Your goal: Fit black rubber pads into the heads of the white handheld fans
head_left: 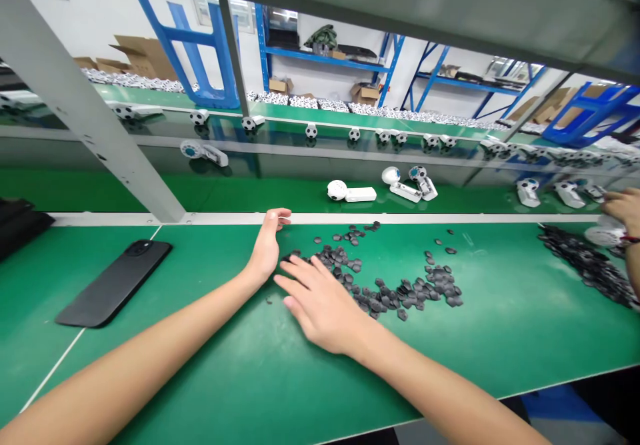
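Small dark flat pieces point(385, 296) lie scattered in a curved band on the green table point(240, 372). My right hand point(323, 302) rests palm down at the left end of this band, its fingers spread and touching or just over some pieces. On its left, my left hand point(267, 245) stands on edge near the white rail, fingers apart and pointing away, with nothing visible in it. A white device with a soccer-ball-patterned head point(337, 190) lies just beyond the rail, past both hands.
At the left lies a black phone point(115, 283). A white rail point(225, 218) and a slanted post point(95, 98) edge the conveyor, which carries several white devices. At the right, another person's hand point(625, 210) is beside a dark pile point(590, 265).
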Demonstrator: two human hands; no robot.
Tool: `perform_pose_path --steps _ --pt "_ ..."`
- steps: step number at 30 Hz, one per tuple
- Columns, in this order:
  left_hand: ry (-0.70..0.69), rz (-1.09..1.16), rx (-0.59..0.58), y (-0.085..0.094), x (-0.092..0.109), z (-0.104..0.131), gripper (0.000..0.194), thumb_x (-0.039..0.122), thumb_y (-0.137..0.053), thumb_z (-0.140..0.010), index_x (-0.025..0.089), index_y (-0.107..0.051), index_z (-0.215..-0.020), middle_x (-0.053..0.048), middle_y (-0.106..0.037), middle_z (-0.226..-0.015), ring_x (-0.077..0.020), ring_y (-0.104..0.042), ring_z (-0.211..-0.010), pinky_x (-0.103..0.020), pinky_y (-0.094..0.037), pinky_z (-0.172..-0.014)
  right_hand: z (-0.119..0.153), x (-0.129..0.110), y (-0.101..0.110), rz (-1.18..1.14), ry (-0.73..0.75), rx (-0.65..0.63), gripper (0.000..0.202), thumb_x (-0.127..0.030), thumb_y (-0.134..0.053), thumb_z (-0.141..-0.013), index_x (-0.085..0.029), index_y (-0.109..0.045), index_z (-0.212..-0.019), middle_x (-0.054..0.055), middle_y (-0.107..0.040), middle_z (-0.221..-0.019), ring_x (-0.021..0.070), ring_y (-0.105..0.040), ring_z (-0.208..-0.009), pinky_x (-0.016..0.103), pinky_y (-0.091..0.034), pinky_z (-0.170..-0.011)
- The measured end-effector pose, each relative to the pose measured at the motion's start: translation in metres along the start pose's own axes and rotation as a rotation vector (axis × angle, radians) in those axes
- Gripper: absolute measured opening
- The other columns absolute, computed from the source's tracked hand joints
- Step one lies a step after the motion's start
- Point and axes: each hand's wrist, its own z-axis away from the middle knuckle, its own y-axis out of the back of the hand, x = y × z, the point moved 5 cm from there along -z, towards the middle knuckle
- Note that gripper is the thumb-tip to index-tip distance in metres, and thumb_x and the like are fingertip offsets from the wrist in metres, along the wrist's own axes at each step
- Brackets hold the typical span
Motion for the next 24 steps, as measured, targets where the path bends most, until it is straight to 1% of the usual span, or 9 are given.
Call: perform_pose_path --steps 1,3,7,10,12,14,16,21,24 --pt "-0.02 -0.017 -0.03 0.004 0.006 0.005 0.053 0.055 -0.021 -0.108 0.022 -0.061 -0.118 -0.009 -0.066 -0.127 -0.0227 -0.062 -0.118 -0.043 -0.044 -0.111 0.01 0.007 0.012 -0.019 -0.008 0.028 0.044 -0.035 -0.034 -0.112 -0.026 -0.052 -0.15 0.004 -0.049 -0.159 0.0231 -0.033 -0.154 0.054 -0.018 -0.131" --pt "-0.117 -0.131 -0.127 0.009 0.023 0.02 0.048 0.051 -0.026 -0.109 0.022 -0.061 -0.123 -0.01 -0.064 -0.134 -0.0237 -0.057 -0.129 -0.045 -0.039 -0.118 0.038 0.037 0.041 -0.011 -0.143 0.146 0.042 -0.034 -0.033 -0.112 -0.029 -0.055 -0.147 0.002 -0.053 -0.156 0.0232 -0.038 -0.151 0.055 -0.018 -0.13" --pt "-0.415 -0.602 -0.478 -0.006 0.057 0.073 0.044 0.046 -0.041 -0.107 0.026 -0.056 -0.142 -0.009 -0.044 -0.161 -0.0302 -0.035 -0.152 -0.056 -0.023 -0.127 0.124 0.122 0.089 0.272 -0.518 0.318 0.046 -0.044 -0.031 -0.11 -0.029 -0.057 -0.145 0.007 -0.055 -0.153 0.0326 -0.04 -0.149 0.067 -0.019 -0.125" --pt "-0.451 -0.778 -0.653 -0.024 0.064 0.104 0.062 0.059 -0.051 -0.099 0.031 -0.046 -0.155 -0.008 -0.027 -0.171 -0.0387 -0.019 -0.159 -0.066 -0.014 -0.128 0.183 0.172 0.099 0.414 -0.792 0.288 0.06 -0.059 -0.031 -0.107 -0.024 -0.05 -0.152 0.013 -0.049 -0.157 0.0412 -0.037 -0.149 0.074 -0.025 -0.119" --pt "-0.427 -0.82 -0.689 -0.036 0.062 0.113 0.084 0.075 -0.056 -0.089 0.033 -0.04 -0.159 -0.009 -0.018 -0.174 -0.0462 -0.01 -0.159 -0.073 -0.011 -0.125 0.198 0.184 0.095 0.42 -0.853 0.215 0.067 -0.064 -0.03 -0.106 -0.023 -0.046 -0.156 0.014 -0.043 -0.162 0.0424 -0.032 -0.152 0.072 -0.029 -0.119" --pt "-0.41 -0.834 -0.704 -0.048 0.059 0.115 0.103 0.087 -0.057 -0.078 0.033 -0.034 -0.162 -0.012 -0.014 -0.174 -0.0517 -0.005 -0.158 -0.079 -0.008 -0.121 0.193 0.179 0.088 0.399 -0.807 0.157 0.071 -0.066 -0.03 -0.105 -0.021 -0.044 -0.158 0.014 -0.037 -0.165 0.0405 -0.027 -0.155 0.066 -0.029 -0.122" --pt "-0.405 -0.838 -0.711 -0.06 0.055 0.113 0.113 0.093 -0.057 -0.072 0.033 -0.03 -0.164 -0.013 -0.012 -0.175 -0.0534 -0.002 -0.157 -0.081 -0.007 -0.12 0.175 0.167 0.081 0.363 -0.703 0.118 0.071 -0.065 -0.031 -0.106 -0.019 -0.042 -0.159 0.013 -0.034 -0.167 0.0365 -0.026 -0.156 0.061 -0.028 -0.125" --pt "-0.385 -0.838 -0.679 -0.086 0.049 0.097 0.116 0.095 -0.059 -0.067 0.036 -0.03 -0.164 -0.01 -0.011 -0.175 -0.0541 -0.002 -0.157 -0.081 -0.006 -0.12 0.135 0.152 0.074 0.296 -0.538 0.073 0.069 -0.062 -0.038 -0.107 -0.021 -0.035 -0.163 0.011 -0.03 -0.169 0.0329 -0.023 -0.157 0.059 -0.028 -0.126" --pt "-0.388 -0.851 -0.687 -0.104 0.049 0.085 0.11 0.094 -0.056 -0.071 0.03 -0.041 -0.159 -0.013 -0.022 -0.172 -0.0516 -0.012 -0.157 -0.076 -0.008 -0.123 0.117 0.16 0.073 0.266 -0.483 0.081 0.071 -0.062 -0.041 -0.106 -0.021 -0.034 -0.164 0.012 -0.028 -0.17 0.034 -0.019 -0.158 0.06 -0.028 -0.126"
